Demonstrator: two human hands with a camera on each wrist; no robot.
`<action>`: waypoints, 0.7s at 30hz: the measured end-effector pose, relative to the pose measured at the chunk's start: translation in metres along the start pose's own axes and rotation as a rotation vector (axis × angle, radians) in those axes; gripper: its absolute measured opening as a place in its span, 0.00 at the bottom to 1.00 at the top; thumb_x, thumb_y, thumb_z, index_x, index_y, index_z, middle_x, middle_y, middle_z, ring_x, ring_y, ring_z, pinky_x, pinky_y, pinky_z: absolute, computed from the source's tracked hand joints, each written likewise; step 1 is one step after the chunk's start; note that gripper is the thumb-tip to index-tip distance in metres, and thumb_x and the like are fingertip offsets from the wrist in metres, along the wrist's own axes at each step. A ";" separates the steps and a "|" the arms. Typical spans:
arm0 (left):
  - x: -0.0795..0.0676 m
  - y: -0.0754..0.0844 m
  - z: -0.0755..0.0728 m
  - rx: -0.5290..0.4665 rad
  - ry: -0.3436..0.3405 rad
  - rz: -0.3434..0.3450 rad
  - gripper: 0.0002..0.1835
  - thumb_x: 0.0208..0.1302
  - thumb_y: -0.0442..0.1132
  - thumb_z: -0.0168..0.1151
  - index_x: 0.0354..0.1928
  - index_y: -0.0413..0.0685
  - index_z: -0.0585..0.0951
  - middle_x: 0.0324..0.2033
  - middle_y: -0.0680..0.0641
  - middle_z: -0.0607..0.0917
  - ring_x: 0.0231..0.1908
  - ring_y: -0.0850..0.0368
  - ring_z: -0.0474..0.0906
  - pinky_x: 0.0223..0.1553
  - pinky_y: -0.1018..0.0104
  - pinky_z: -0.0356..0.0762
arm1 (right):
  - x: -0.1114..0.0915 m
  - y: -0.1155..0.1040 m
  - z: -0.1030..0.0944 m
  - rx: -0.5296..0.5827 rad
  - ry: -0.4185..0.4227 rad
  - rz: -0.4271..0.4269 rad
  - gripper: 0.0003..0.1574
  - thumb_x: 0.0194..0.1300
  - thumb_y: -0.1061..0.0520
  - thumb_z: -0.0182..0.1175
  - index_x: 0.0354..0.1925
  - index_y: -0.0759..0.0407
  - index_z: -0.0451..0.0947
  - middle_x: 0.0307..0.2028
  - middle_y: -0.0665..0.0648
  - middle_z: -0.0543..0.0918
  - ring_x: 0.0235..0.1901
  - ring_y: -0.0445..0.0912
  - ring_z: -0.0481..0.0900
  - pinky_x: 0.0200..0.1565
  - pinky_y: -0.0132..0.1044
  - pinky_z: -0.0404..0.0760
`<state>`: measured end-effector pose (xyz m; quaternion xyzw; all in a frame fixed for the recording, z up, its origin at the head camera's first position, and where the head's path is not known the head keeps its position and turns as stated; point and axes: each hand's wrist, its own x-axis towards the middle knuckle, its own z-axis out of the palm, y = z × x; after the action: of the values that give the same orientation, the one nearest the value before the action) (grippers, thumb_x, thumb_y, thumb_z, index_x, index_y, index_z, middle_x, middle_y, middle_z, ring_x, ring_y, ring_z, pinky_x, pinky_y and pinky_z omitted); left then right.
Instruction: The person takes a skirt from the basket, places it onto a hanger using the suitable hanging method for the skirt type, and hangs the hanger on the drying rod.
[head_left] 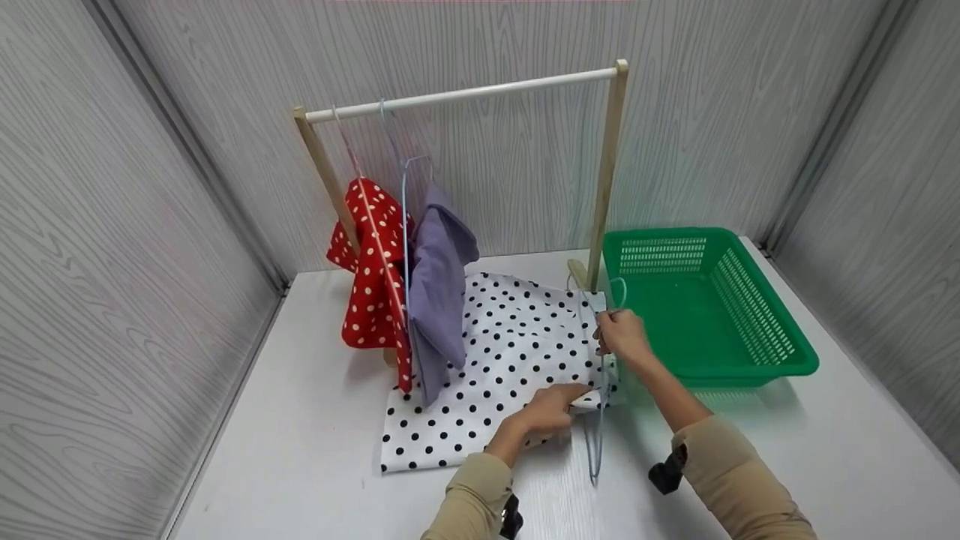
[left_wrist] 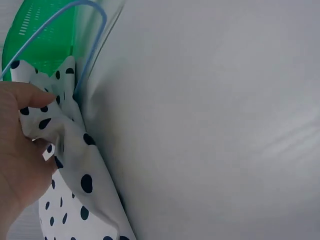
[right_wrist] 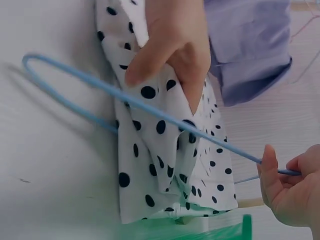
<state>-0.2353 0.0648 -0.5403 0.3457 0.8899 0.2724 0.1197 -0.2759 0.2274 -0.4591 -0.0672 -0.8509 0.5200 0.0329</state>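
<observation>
A white cloth with black dots point(head_left: 487, 375) lies spread on the table under the rack. My left hand point(head_left: 551, 409) pinches its near right edge, thumb on top, and the fabric bunches there in the right wrist view. In my right hand point(head_left: 622, 334) is a light blue wire hanger point(right_wrist: 145, 106), gripped near its hook between thumb and fingers. The hanger stands on edge, its far loop reaching past the cloth's edge toward the table front. One of its wires passes in front of the cloth and the other goes behind it.
A wooden rack with a white rail point(head_left: 465, 95) stands at the back. From its left end hang a red dotted garment point(head_left: 371, 270) and a purple garment point(head_left: 439, 292), both on hangers. A green basket point(head_left: 780, 322) sits at right, beside the rack's right post point(head_left: 609, 165).
</observation>
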 end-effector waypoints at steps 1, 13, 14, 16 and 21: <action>0.000 -0.001 0.000 -0.009 -0.022 0.008 0.29 0.57 0.31 0.50 0.64 0.49 0.69 0.62 0.51 0.70 0.62 0.56 0.63 0.62 0.65 0.57 | -0.001 0.001 0.002 0.002 0.003 0.002 0.22 0.65 0.60 0.43 0.17 0.68 0.72 0.13 0.57 0.75 0.10 0.43 0.75 0.19 0.37 0.77; -0.012 -0.007 -0.007 -0.482 0.006 -0.136 0.18 0.60 0.39 0.55 0.50 0.37 0.79 0.44 0.45 0.83 0.44 0.55 0.79 0.44 0.67 0.73 | -0.001 0.003 0.013 0.115 0.032 0.074 0.21 0.67 0.57 0.43 0.27 0.72 0.74 0.15 0.54 0.74 0.11 0.40 0.74 0.22 0.35 0.79; -0.013 -0.006 -0.007 -0.508 0.013 -0.139 0.18 0.63 0.41 0.54 0.49 0.37 0.79 0.42 0.45 0.83 0.41 0.56 0.79 0.42 0.68 0.74 | 0.000 0.003 0.013 0.139 0.031 0.091 0.21 0.68 0.57 0.43 0.29 0.73 0.74 0.16 0.54 0.74 0.11 0.39 0.74 0.22 0.35 0.79; -0.013 -0.001 -0.004 -0.586 0.034 -0.146 0.19 0.66 0.43 0.52 0.50 0.36 0.79 0.37 0.46 0.84 0.37 0.58 0.80 0.39 0.69 0.75 | 0.001 0.003 0.015 0.196 0.039 0.120 0.21 0.69 0.56 0.43 0.32 0.72 0.73 0.18 0.55 0.75 0.12 0.39 0.74 0.23 0.35 0.79; -0.008 0.014 0.002 -0.674 0.278 -0.198 0.16 0.70 0.40 0.47 0.43 0.35 0.79 0.21 0.52 0.78 0.22 0.64 0.72 0.25 0.73 0.68 | -0.002 0.001 0.025 0.273 0.021 0.077 0.22 0.72 0.53 0.44 0.38 0.71 0.75 0.27 0.63 0.78 0.18 0.42 0.76 0.25 0.34 0.79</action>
<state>-0.2213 0.0689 -0.5344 0.1588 0.7872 0.5814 0.1305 -0.2773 0.2051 -0.4713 -0.1001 -0.7688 0.6309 0.0307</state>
